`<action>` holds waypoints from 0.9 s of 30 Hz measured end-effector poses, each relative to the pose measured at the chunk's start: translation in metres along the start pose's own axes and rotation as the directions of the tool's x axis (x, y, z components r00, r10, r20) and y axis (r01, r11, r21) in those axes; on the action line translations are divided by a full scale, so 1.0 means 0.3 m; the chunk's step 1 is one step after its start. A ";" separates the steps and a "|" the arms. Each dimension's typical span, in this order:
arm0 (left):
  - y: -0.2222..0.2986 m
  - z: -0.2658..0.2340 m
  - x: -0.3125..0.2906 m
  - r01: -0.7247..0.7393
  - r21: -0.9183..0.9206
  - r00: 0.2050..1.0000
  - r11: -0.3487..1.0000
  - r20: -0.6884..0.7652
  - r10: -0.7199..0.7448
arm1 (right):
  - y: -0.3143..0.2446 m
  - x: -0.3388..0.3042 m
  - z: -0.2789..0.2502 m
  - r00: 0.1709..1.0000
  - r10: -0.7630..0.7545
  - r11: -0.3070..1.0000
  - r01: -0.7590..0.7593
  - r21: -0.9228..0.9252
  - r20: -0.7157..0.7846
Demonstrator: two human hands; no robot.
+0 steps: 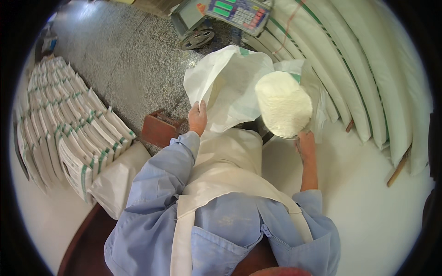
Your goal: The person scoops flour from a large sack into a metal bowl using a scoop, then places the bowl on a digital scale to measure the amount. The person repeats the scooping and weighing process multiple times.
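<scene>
My left hand (pixel 198 118) is closed on the near left rim of an open white bag (pixel 235 94), which stands mouth up in front of me. The bag's wall bulges out between my hands, and most of its inside is hidden. To the right of the bag, my right hand (pixel 305 143) grips a scoop (pixel 289 137) by its near side. Pale cream powder (pixel 283 103) is heaped on it and covers nearly all of it; only a thin rim shows. The scoop is held beside the bag's mouth. A white apron (pixel 225 156) covers my lap.
Long rows of filled white bags (pixel 73 119) with green marks stand at the left. Large white sacks (pixel 340 60) lean in a curved stack at the right, near a wooden stick (pixel 398 169). A scale (pixel 239 14) with green displays is ahead, and a red-brown stool (pixel 159 130) stands left of my bag.
</scene>
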State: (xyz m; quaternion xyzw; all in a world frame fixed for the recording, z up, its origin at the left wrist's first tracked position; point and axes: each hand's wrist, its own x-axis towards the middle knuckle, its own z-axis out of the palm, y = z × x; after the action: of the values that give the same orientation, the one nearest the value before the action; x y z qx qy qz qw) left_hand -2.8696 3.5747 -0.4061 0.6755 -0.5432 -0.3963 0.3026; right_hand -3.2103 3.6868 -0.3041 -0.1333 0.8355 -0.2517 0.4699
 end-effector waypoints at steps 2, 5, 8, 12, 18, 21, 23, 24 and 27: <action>0.000 -0.001 -0.010 0.017 0.007 1.000 1.000 -0.014 -0.017 | -0.078 0.060 0.078 0.988 0.080 0.986 -0.060 -0.153 0.133; -0.007 -0.002 -0.019 0.002 -0.022 0.999 1.000 -0.032 -0.002 | -0.191 0.169 0.270 0.977 0.072 0.865 0.039 -0.500 0.200; -0.016 -0.011 -0.022 -0.089 0.009 0.995 0.996 -0.051 0.089 | -0.290 0.244 0.498 0.956 0.028 0.561 0.227 -0.796 0.292; -0.012 -0.046 -0.025 -0.052 -0.019 0.995 0.998 -0.087 0.050 | -0.357 0.257 0.630 0.950 -0.176 0.272 0.299 -0.914 0.259; -0.005 -0.113 -0.039 0.209 -0.012 0.977 0.978 0.050 -0.208 | -0.388 0.320 0.579 0.910 -0.337 0.077 0.280 -0.957 0.240; -0.025 -0.144 -0.049 0.076 -0.041 0.997 0.996 -0.012 -0.077 | -0.379 0.393 0.580 0.898 -0.345 0.080 0.316 -0.945 0.271; -0.045 -0.169 -0.057 0.138 -0.041 0.990 0.990 0.017 -0.137 | -0.364 0.444 0.590 0.908 -0.296 0.065 0.329 -0.942 0.296; -0.055 -0.183 -0.060 0.168 -0.042 0.985 0.985 0.030 -0.167 | -0.358 0.468 0.595 0.918 -0.260 0.044 0.322 -0.946 0.300; -0.060 -0.214 -0.066 0.110 -0.185 0.991 0.977 -0.060 -0.123 | -0.321 0.494 0.616 0.897 -0.222 0.055 0.402 -0.914 0.381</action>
State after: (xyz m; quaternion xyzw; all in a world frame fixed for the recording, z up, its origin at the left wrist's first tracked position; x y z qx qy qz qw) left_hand -2.8072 3.5966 -0.3848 0.6895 -0.4533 -0.4367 0.3584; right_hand -3.1315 3.4834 -0.4376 -0.6006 0.7072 0.2711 0.2562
